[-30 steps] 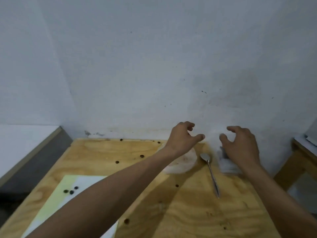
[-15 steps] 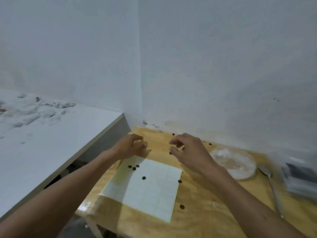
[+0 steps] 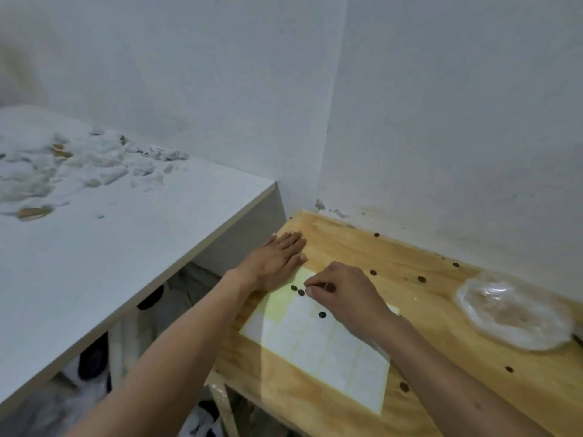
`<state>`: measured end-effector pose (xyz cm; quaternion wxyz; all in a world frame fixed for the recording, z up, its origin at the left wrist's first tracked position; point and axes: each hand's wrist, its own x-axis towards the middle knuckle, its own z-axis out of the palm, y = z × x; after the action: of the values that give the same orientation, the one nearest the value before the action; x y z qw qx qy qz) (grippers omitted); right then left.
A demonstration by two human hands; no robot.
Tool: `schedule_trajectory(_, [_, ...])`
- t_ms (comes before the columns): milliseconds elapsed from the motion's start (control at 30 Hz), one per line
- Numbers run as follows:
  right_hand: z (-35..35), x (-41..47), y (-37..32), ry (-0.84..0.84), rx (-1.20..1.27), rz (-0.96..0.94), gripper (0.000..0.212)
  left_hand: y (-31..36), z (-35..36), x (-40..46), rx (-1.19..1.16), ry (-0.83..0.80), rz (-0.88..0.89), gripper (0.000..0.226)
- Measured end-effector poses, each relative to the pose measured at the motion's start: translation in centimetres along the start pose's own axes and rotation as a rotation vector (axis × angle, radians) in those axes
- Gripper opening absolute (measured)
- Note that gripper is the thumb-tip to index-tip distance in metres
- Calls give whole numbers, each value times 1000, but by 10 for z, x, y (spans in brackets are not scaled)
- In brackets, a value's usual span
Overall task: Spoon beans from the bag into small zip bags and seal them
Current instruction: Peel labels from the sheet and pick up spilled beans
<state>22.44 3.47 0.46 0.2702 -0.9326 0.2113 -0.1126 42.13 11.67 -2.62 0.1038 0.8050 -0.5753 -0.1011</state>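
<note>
Keep your left hand (image 3: 277, 260) flat, pinning the label sheet (image 3: 318, 345); right hand (image 3: 339, 290) pinches at its top edge, so peel slowly, clear of loose beans (image 3: 322, 314).

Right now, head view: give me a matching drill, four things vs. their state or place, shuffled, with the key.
Things
1. left hand
2. right hand
3. label sheet
4. clear plastic bag

States or places
A. lies crumpled on the table at far right
B. flat, fingers straight, pressing the table at the sheet's far corner
C. fingers curled, fingertips pinching at the sheet's far edge
D. lies flat on the wooden table, loose beans on it

Pairs: 1-B, 2-C, 3-D, 4-A
</note>
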Motion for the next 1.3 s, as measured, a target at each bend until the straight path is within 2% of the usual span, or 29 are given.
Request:
schedule_trajectory(133, [-1,-1,0,13,94,72,10,-2,3,2,-1,15,3,58])
schedule_trajectory(267, [-8,4,-10,23,653,366,18,-3,5,4,-1,31,3,58])
schedule_trajectory(333, [-15,9,-16,-31,817,519,19,-4,7,4,7,40,3,58])
schedule_trajectory(400, [-17,10,-17,-83,780,558,15,-4,8,4,17,48,0,58])
schedule_trajectory(467, [-12,6,-13,-68,579,417,21,-4,8,4,23,52,1,58])
schedule_trajectory(533, [-5,-1,-12,-46,406,256,19,-5,7,4,23,61,3,58])
schedule_trajectory(667, [5,0,-9,-48,352,169,13,-4,7,4,23,62,5,58])
schedule_trajectory(767, [5,2,-10,-54,359,177,11,-3,7,2,23,63,3,58])
schedule_trajectory(800, [3,2,-12,-70,398,210,15,-3,6,2,24,64,5,58])
schedule_trajectory(867, [-3,7,-17,-103,638,381,23,-2,6,1,20,69,9,58])
schedule_trajectory(933, [-12,13,-23,-119,951,622,16,-2,6,1,15,79,5,58])
schedule_trajectory(1000, [-18,16,-25,-95,1077,703,13,-3,6,2,11,85,0,58])
schedule_trajectory(1033, [-17,15,-25,-88,1012,662,15,-3,6,2,7,85,2,58])
schedule_trajectory(1133, [-4,5,-22,-22,513,352,19,-3,6,1,2,77,3,58])
schedule_trajectory(1200, [5,2,-21,0,400,205,13,-3,5,1,2,76,-4,58])
schedule_trajectory(1300, [15,4,-18,42,244,129,14,-3,6,2,4,82,-1,58])
